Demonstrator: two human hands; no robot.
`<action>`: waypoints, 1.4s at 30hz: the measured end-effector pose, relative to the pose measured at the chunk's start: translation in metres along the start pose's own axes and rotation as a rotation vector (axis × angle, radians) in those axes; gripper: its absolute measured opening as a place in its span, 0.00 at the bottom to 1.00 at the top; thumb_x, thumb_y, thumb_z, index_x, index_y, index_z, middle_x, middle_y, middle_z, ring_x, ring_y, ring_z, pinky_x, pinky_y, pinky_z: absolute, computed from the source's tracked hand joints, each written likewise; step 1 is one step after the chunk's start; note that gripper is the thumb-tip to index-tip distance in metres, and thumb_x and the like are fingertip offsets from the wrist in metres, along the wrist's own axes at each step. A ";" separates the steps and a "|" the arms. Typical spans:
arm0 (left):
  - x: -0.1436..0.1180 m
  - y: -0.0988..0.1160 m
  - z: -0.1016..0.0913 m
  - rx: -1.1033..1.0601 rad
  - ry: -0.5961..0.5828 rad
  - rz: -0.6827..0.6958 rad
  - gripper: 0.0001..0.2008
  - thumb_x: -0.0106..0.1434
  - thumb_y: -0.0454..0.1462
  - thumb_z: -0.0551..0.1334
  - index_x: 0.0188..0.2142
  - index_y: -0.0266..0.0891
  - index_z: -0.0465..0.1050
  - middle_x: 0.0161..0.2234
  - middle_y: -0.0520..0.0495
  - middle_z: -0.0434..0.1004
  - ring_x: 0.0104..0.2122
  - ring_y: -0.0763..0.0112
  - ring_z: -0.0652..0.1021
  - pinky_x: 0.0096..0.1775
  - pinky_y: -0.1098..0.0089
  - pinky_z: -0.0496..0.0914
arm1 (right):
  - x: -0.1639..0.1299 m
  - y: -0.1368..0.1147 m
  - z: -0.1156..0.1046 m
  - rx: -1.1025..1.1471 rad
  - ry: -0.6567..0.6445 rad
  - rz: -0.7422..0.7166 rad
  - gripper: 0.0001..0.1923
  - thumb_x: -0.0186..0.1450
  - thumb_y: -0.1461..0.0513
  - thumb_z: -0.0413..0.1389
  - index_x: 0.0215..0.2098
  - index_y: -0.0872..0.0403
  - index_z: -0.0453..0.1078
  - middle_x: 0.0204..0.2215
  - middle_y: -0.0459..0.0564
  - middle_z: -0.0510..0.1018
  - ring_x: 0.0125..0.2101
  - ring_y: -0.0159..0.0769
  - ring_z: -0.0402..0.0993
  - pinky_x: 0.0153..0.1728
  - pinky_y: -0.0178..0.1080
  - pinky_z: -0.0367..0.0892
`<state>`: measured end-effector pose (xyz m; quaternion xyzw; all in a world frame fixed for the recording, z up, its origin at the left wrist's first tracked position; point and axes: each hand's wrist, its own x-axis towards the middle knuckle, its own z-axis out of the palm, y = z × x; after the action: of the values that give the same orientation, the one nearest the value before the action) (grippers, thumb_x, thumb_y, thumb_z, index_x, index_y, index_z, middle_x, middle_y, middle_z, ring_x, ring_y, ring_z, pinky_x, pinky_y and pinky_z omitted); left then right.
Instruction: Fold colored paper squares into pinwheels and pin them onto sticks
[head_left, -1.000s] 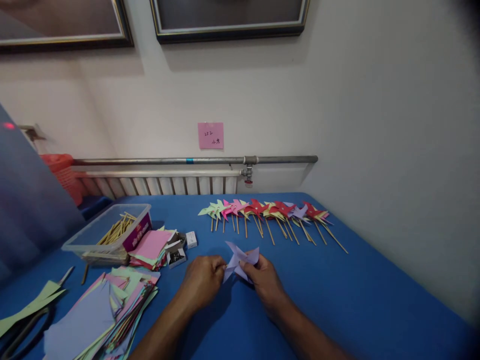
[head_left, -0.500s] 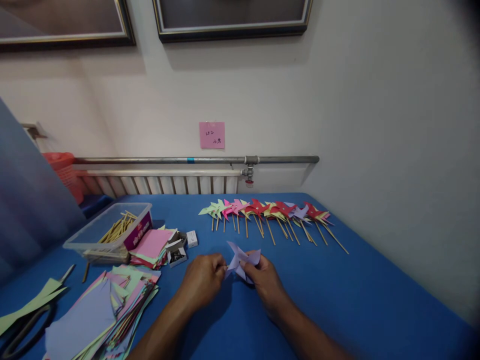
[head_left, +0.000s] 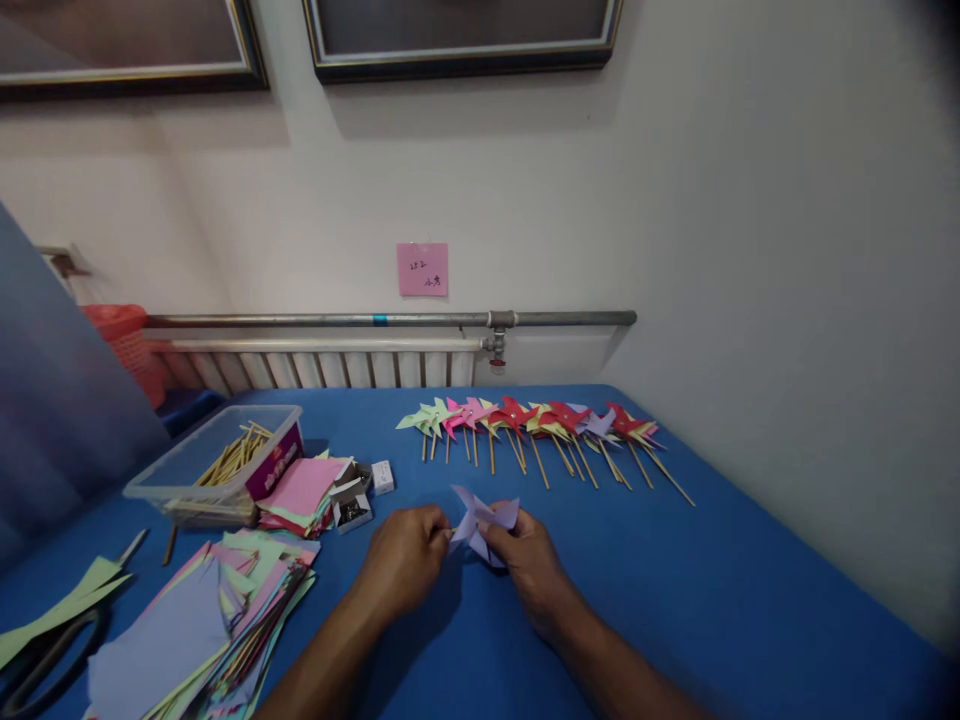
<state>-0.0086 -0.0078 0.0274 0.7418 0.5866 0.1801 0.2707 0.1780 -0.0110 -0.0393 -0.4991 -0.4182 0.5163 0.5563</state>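
both hands pinch the lilac pinwheel [head_left: 484,525] mid-desk: left hand [head_left: 405,560] steadies one side, right hand [head_left: 529,560] keeps the folded vanes together.

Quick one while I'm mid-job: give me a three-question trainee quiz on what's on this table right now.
1. True or false: both hands hold the purple pinwheel.
2. What lies in the clear tub? A) sticks B) scissors C) tape
3. Fill in: the finished pinwheels lie in a row near the table's ____ edge.

Key:
1. True: the left hand and right hand both pinch it above the blue table.
2. A: wooden sticks.
3. Far, by the radiator.
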 end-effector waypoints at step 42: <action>0.002 -0.005 0.002 0.080 -0.016 0.016 0.13 0.74 0.35 0.59 0.34 0.43 0.81 0.30 0.50 0.82 0.33 0.67 0.78 0.34 0.69 0.57 | -0.002 -0.005 0.003 -0.022 0.021 0.034 0.22 0.50 0.46 0.72 0.32 0.51 0.75 0.22 0.42 0.74 0.25 0.35 0.67 0.29 0.38 0.60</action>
<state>-0.0103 -0.0055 0.0224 0.7582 0.5850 0.1526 0.2441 0.1758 -0.0123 -0.0337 -0.5176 -0.4092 0.5158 0.5465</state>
